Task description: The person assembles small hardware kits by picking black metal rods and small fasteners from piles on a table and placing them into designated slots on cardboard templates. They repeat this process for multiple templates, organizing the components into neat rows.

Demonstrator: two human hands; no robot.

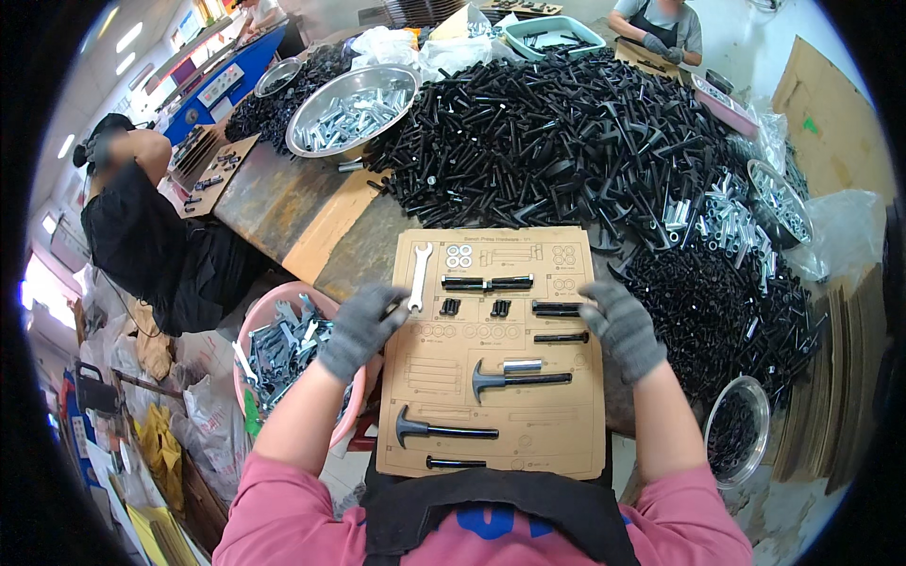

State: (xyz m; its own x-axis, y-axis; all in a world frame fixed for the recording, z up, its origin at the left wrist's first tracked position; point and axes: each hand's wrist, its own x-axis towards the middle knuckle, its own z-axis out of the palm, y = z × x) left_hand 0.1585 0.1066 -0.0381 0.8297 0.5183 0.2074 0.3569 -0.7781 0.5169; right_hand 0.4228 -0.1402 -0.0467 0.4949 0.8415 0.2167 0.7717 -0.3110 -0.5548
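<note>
A printed cardboard sheet [444, 377] lies before me with hardware on it. My left hand [363, 325], in a grey glove, is at its left edge, fingers apart, beside the lower end of a silver open-end wrench [421, 275]. At the right edge my gloved right hand [623, 330] has its fingers apart around the end of a black bolt [557, 308]; whether it touches the bolt I cannot tell. Also on the sheet are four-washer-like silver rings [459, 256], a long black rod [488, 283], a silver tube [523, 366] and two black T-shaped hooked pieces [522, 380].
A huge heap of black bolts and hooks [528, 132] covers the table beyond. A steel bowl [307, 141] holds silver tubes; a pink basin [247, 330] at left holds wrenches. Small black parts [717, 321] are piled at right. Co-workers [156, 226] sit at left and far right.
</note>
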